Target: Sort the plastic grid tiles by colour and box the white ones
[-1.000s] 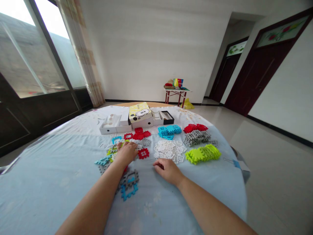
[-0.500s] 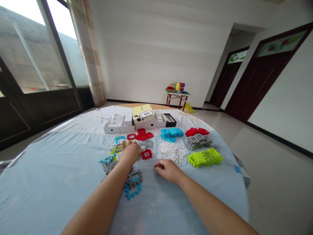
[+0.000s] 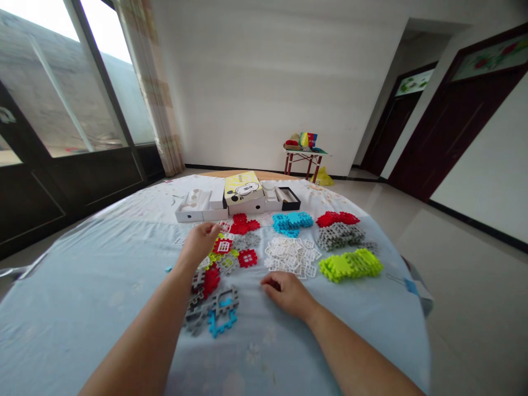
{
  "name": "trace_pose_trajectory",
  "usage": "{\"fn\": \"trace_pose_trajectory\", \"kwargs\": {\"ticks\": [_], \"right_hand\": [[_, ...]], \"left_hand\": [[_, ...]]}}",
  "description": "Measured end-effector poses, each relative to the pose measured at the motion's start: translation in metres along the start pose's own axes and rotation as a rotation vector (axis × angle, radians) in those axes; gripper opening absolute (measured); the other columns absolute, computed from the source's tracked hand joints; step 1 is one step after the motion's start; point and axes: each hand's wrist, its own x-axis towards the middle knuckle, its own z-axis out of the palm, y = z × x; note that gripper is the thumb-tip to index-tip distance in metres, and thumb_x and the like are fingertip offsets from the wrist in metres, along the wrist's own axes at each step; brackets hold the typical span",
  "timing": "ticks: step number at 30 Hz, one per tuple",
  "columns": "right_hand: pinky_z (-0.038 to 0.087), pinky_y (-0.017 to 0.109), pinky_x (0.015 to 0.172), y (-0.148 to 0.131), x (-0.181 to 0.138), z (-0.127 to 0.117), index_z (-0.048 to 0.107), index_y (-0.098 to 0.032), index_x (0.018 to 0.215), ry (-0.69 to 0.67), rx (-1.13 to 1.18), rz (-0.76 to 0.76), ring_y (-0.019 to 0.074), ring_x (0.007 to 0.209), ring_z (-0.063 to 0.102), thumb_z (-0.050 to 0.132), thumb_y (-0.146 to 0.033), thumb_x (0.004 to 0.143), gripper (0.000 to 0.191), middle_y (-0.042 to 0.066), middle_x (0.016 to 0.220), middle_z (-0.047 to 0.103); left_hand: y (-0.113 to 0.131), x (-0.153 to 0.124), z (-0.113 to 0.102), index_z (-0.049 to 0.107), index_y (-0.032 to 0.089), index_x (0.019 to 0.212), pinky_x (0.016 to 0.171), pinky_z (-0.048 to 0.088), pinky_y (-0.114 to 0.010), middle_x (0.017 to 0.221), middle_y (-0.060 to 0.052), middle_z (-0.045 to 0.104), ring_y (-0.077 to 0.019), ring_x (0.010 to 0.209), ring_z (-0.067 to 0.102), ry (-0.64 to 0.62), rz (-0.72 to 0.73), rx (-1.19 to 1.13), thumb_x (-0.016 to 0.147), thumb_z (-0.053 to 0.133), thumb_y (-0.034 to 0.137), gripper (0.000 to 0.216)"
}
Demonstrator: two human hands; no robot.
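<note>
- The left hand [image 3: 201,242], fingers bent, is over the mixed interlocking plastic tiles [image 3: 211,279]; whether it grips one, I cannot tell.
- The right hand [image 3: 289,294], fingers curled closed, is just beside the white window-frame pieces [image 3: 291,256].
- Lime-green tiles [image 3: 350,265] lie stacked to the right.

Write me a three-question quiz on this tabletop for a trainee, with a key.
1. True or false: the lime-green pile lies to the right of the white pile.
2. Which pile is nearest the right hand? A) lime-green pile; B) white pile; C) blue pile.
3. Fill in: the open black box stands to the ____ of the yellow box.

Key: 1. True. 2. B. 3. Right.
</note>
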Motion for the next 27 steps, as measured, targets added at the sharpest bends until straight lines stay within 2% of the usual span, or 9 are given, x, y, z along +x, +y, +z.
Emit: {"fn": "trace_pose_trajectory", "kwargs": {"ticks": [3, 8, 10, 13, 15, 17, 20, 24, 27], "right_hand": [[0.040, 0.021, 0.060, 0.003, 0.001, 0.001, 0.066, -0.017, 0.086, -0.013, 0.007, 0.006, 0.0119, 0.065, 0.056, 0.051, -0.026, 0.078, 0.019, 0.001, 0.073, 0.064], [0.039, 0.020, 0.059, 0.005, 0.001, 0.002, 0.066, -0.017, 0.087, -0.009, 0.014, 0.009, 0.0116, 0.064, 0.055, 0.050, -0.026, 0.079, 0.020, 0.001, 0.072, 0.064], [0.038, 0.020, 0.058, 0.005, 0.002, 0.002, 0.066, -0.018, 0.086, -0.008, 0.003, 0.010, 0.0112, 0.063, 0.055, 0.050, -0.026, 0.078, 0.019, 0.001, 0.071, 0.064], [0.037, 0.020, 0.056, 0.005, 0.003, 0.003, 0.066, -0.019, 0.084, -0.010, -0.042, 0.007, 0.0107, 0.061, 0.054, 0.050, -0.025, 0.078, 0.018, 0.000, 0.068, 0.063], [0.036, 0.020, 0.056, 0.005, 0.003, 0.004, 0.066, -0.020, 0.083, -0.008, -0.071, 0.010, 0.0105, 0.060, 0.053, 0.050, -0.025, 0.078, 0.018, -0.001, 0.067, 0.063], [0.036, 0.020, 0.056, 0.005, 0.003, 0.004, 0.066, -0.020, 0.084, -0.005, -0.085, 0.010, 0.0105, 0.061, 0.053, 0.050, -0.025, 0.078, 0.018, -0.001, 0.068, 0.063], [0.037, 0.020, 0.057, 0.006, 0.002, 0.003, 0.066, -0.020, 0.085, -0.005, -0.074, 0.004, 0.0107, 0.062, 0.054, 0.050, -0.025, 0.078, 0.018, -0.001, 0.069, 0.064], [0.039, 0.020, 0.061, 0.005, 0.001, 0.002, 0.066, -0.019, 0.087, -0.003, -0.030, -0.013, 0.0117, 0.067, 0.057, 0.050, -0.025, 0.079, 0.019, 0.001, 0.075, 0.065], [0.041, 0.021, 0.065, 0.004, 0.001, 0.002, 0.067, -0.019, 0.087, 0.009, -0.025, -0.030, 0.0125, 0.071, 0.058, 0.050, -0.025, 0.079, 0.019, 0.002, 0.078, 0.066]], "left_hand": [[-0.002, -0.001, 0.001, 0.063, 0.015, 0.074, 0.048, 0.033, -0.023, 0.056, 0.000, 0.057, -0.0123, 0.050, 0.048, -0.033, -0.039, -0.208, 0.071, 0.042, 0.048, 0.039], [0.009, -0.005, 0.032, 0.062, 0.015, 0.062, 0.047, 0.036, -0.023, 0.050, 0.000, 0.057, -0.0106, 0.045, 0.047, -0.249, 0.053, -0.266, 0.070, 0.048, 0.046, 0.035], [0.023, -0.006, 0.046, 0.065, 0.014, 0.069, 0.052, 0.041, -0.024, 0.061, -0.003, 0.064, -0.0116, 0.052, 0.054, -0.326, 0.055, -0.358, 0.070, 0.051, 0.046, 0.034], [0.050, -0.007, 0.057, 0.065, 0.013, 0.090, 0.064, 0.047, -0.027, 0.080, -0.008, 0.069, -0.0143, 0.066, 0.061, -0.463, 0.058, -0.557, 0.069, 0.057, 0.045, 0.040], [0.064, -0.007, 0.057, 0.061, 0.013, 0.102, 0.069, 0.048, -0.029, 0.089, -0.010, 0.069, -0.0153, 0.073, 0.063, -0.516, 0.069, -0.635, 0.068, 0.059, 0.044, 0.046], [0.068, -0.006, 0.051, 0.059, 0.013, 0.107, 0.073, 0.048, -0.031, 0.094, -0.011, 0.068, -0.0158, 0.077, 0.064, -0.497, 0.084, -0.644, 0.068, 0.059, 0.045, 0.051], [0.050, -0.002, 0.033, 0.059, 0.012, 0.107, 0.076, 0.048, -0.033, 0.094, -0.010, 0.068, -0.0180, 0.080, 0.063, -0.375, 0.108, -0.542, 0.069, 0.056, 0.049, 0.053], [-0.006, 0.006, 0.009, 0.062, 0.014, 0.102, 0.071, 0.047, -0.031, 0.089, -0.007, 0.069, -0.0194, 0.079, 0.061, -0.203, 0.137, -0.195, 0.071, 0.050, 0.055, 0.053], [-0.044, 0.007, -0.005, 0.064, 0.017, 0.099, 0.071, 0.045, -0.029, 0.089, -0.005, 0.069, -0.0200, 0.080, 0.061, -0.172, 0.108, 0.037, 0.071, 0.047, 0.055, 0.051]]}}
